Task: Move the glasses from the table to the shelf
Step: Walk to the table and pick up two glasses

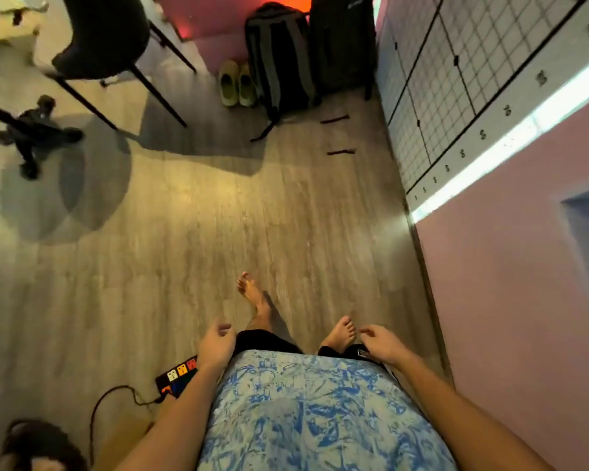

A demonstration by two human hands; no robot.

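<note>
No glasses, table top or shelf show in this view; I look straight down at a wooden floor. My left hand hangs at my left hip, empty, fingers loosely curled and apart. My right hand hangs at my right hip, also empty with fingers loosely apart. Both bare feet stand on the floor, the left foot ahead of the right foot. A blue patterned shirt fills the bottom centre.
A pink wall with a tiled section runs along the right. Ahead stand a dark chair, two backpacks, a pair of green shoes and a tripod base. A power strip with a cable lies by my left leg. Another person's head is at bottom left.
</note>
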